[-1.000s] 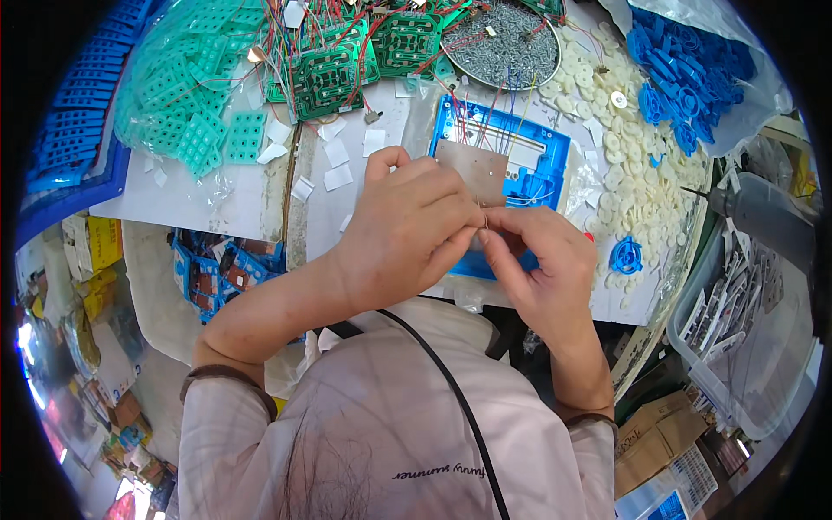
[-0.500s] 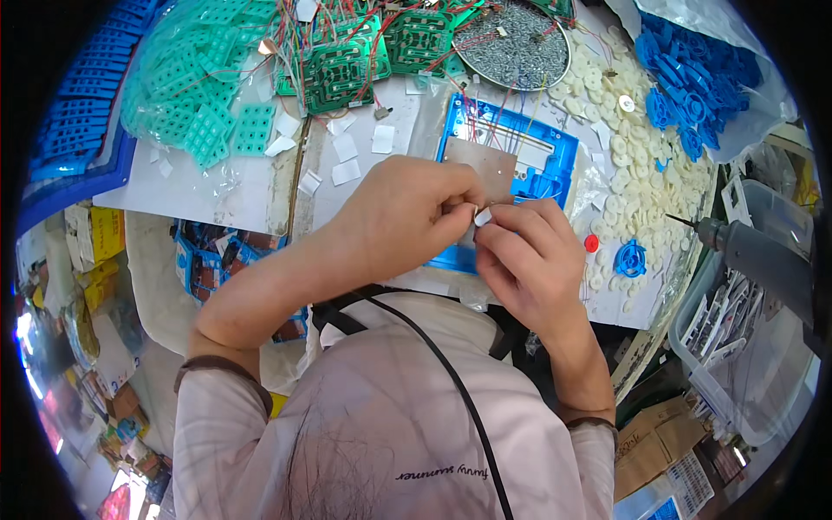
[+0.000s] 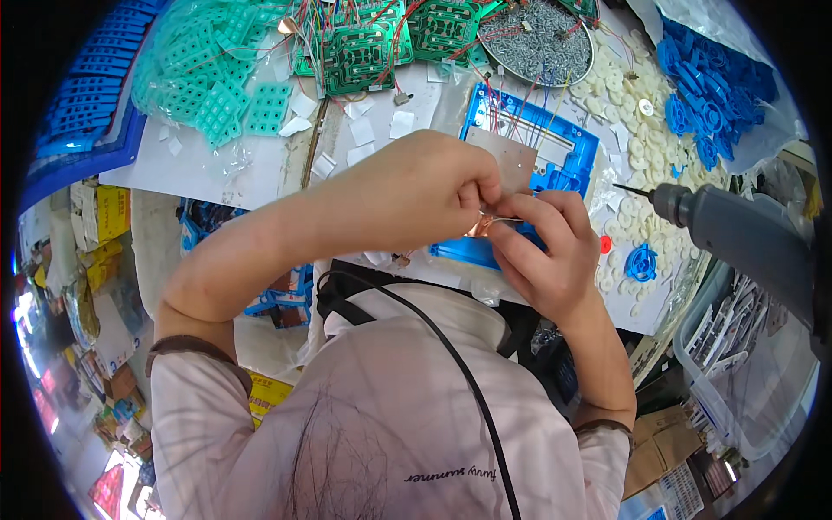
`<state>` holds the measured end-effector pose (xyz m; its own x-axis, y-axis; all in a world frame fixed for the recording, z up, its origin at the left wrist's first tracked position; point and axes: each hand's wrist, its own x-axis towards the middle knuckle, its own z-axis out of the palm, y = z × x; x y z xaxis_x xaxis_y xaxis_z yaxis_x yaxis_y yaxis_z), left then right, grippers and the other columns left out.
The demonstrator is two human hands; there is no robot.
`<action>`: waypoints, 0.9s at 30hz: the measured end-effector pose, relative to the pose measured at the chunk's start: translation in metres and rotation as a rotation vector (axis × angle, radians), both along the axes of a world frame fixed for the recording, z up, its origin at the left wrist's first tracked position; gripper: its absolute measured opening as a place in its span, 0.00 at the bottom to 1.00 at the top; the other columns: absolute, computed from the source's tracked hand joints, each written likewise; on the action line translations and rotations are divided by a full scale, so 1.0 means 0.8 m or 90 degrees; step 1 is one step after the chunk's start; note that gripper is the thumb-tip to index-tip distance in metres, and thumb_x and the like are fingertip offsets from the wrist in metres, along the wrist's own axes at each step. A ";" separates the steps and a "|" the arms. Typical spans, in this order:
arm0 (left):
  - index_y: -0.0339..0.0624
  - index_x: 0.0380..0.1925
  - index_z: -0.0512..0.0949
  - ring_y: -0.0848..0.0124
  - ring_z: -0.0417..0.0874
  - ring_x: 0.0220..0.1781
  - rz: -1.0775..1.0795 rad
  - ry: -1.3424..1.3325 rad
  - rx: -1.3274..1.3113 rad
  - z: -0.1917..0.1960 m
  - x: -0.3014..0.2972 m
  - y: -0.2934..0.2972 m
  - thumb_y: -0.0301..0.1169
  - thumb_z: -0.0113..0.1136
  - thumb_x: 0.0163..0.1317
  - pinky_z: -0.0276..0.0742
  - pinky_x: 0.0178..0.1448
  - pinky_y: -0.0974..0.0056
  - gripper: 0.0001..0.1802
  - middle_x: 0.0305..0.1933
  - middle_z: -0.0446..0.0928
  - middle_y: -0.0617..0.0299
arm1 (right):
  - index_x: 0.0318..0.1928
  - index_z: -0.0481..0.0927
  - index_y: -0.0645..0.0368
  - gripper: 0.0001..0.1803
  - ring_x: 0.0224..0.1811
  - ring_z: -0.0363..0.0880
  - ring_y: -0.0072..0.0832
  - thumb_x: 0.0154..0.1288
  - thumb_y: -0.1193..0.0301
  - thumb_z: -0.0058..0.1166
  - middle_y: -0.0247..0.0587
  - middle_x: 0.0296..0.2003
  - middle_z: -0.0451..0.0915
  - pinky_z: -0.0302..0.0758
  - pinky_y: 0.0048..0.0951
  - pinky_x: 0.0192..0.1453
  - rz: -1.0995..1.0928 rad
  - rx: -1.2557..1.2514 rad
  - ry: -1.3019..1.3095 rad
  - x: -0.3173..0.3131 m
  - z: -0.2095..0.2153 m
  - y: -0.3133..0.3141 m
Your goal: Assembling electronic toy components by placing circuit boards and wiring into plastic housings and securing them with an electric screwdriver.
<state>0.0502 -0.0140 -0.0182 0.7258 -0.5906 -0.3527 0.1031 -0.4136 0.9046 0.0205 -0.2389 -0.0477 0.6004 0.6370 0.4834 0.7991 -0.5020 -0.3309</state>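
Observation:
Both hands meet over the lower part of a blue plastic housing (image 3: 582, 149). My left hand (image 3: 451, 178) comes across from the left, its fingers curled and its fingertips pinched at a small shiny copper-coloured piece (image 3: 479, 226). From the other side, my right hand (image 3: 552, 251) pinches at the same piece with thumb and forefinger. A thin wire (image 3: 509, 219) shows between the right fingers. The fingers partly hide the small piece. Above them a brown flat board (image 3: 507, 156) lies on the housing, with several thin coloured wires running up from it.
Green circuit boards (image 3: 362, 52) and a dish of small metal parts (image 3: 542, 43) lie at the back. Pale plastic discs (image 3: 637, 143) spread on the right, near a grey electric screwdriver (image 3: 732, 221). Turquoise pads (image 3: 221, 108) and white paper squares (image 3: 361, 132) lie left.
The white face between my fingertips has given way to a copper-coloured one. Both hands remain together. The view has shifted, and the screwdriver appears closer to my right hand.

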 end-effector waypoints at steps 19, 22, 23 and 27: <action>0.38 0.38 0.70 0.45 0.80 0.35 0.046 -0.343 0.097 -0.018 -0.043 -0.014 0.24 0.61 0.62 0.74 0.36 0.46 0.09 0.31 0.77 0.49 | 0.34 0.85 0.57 0.09 0.39 0.75 0.34 0.49 0.71 0.63 0.32 0.31 0.75 0.70 0.35 0.40 0.040 -0.060 0.025 0.000 -0.005 0.008; 0.38 0.37 0.69 0.45 0.80 0.35 0.057 -0.353 0.090 -0.022 -0.045 -0.014 0.24 0.61 0.62 0.73 0.36 0.46 0.09 0.31 0.77 0.48 | 0.33 0.85 0.57 0.09 0.39 0.75 0.35 0.49 0.71 0.64 0.32 0.31 0.76 0.70 0.35 0.40 0.036 -0.056 0.030 -0.001 -0.005 0.008; 0.38 0.37 0.69 0.45 0.80 0.35 0.061 -0.358 0.087 -0.023 -0.046 -0.014 0.24 0.61 0.63 0.73 0.36 0.47 0.09 0.31 0.77 0.48 | 0.33 0.85 0.57 0.09 0.39 0.75 0.35 0.49 0.71 0.64 0.33 0.31 0.76 0.70 0.36 0.40 0.035 -0.056 0.034 -0.002 -0.005 0.008; 0.39 0.36 0.69 0.45 0.80 0.34 0.064 -0.342 0.070 -0.021 -0.044 -0.014 0.24 0.61 0.63 0.73 0.35 0.47 0.09 0.30 0.77 0.49 | 0.36 0.86 0.59 0.11 0.41 0.75 0.37 0.49 0.71 0.63 0.34 0.32 0.76 0.70 0.37 0.43 0.019 -0.091 0.062 -0.008 0.003 0.007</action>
